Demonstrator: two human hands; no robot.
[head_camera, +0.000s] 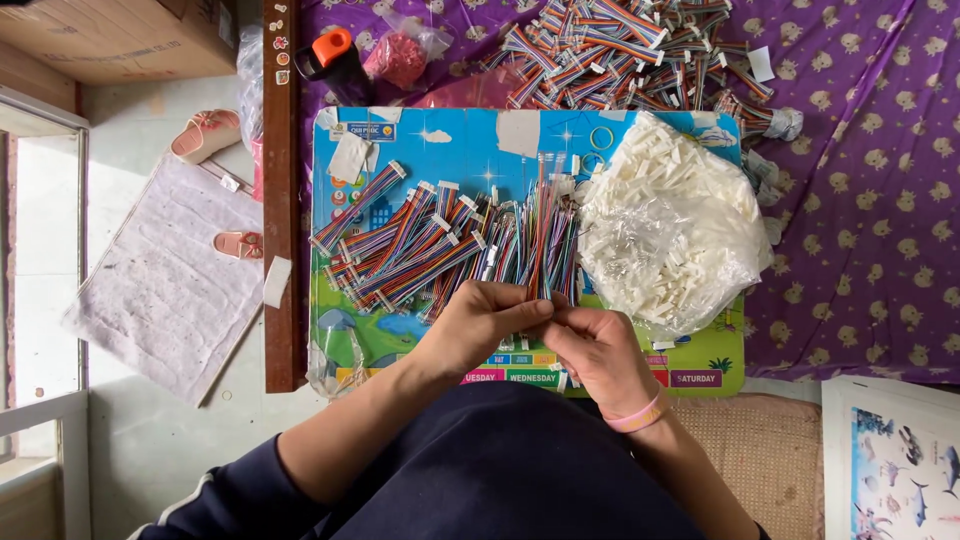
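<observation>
My left hand (482, 322) and my right hand (598, 345) meet at the near edge of a colourful picture board (450, 140). Both pinch the lower end of a bundle of multicoloured ribbon wires (545, 225) that stands up from my fingers across the board. A fanned heap of similar ribbon cables with white connectors (410, 245) lies just left of it. To the right sits a clear plastic bag of small white plastic connectors (670, 225). My right wrist wears a pink band (637, 415).
A larger pile of ribbon cables (620, 50) lies at the top on the purple patterned cloth (860, 200). A black bottle with an orange cap (330, 55) and a bag of red pieces (400, 55) sit top left. Floor, mat and sandals lie left of the wooden edge (280, 200).
</observation>
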